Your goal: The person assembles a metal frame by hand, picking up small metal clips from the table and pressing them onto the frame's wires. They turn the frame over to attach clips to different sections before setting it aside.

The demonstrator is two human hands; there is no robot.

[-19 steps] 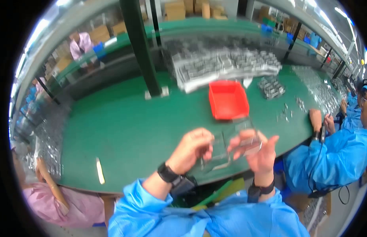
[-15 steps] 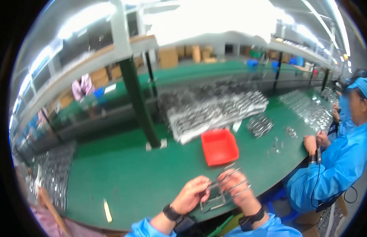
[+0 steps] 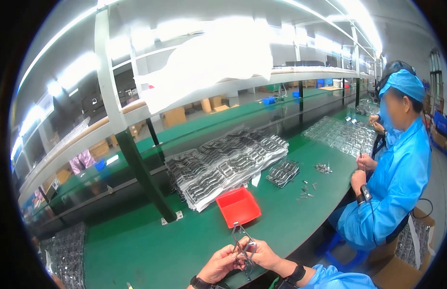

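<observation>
Above the near edge of the green table, my two hands meet around a thin frame of bent metal wire (image 3: 236, 231). My left hand (image 3: 220, 264) is closed on its lower part, the fingertips pressed together. From the other side, my right hand (image 3: 263, 254) grips the same frame with thumb and fingers close to the left fingertips. The frame stands roughly upright, its upper end reaching the near rim of a red plastic bin (image 3: 239, 207). Fingers cover the middle of the frame, so its full shape is hidden.
Rows of bent metal frames (image 3: 228, 166) lie on white sheets behind the bin, beside a smaller stack (image 3: 283, 173) and loose small parts (image 3: 306, 189). A green post (image 3: 145, 178) rises at left. A co-worker in blue (image 3: 392, 159) sits at right, hands over the table.
My view has swung right, so the bench appears further left. The wire frame has turned from lying across my hands to nearly upright, and my hands are closer together.
</observation>
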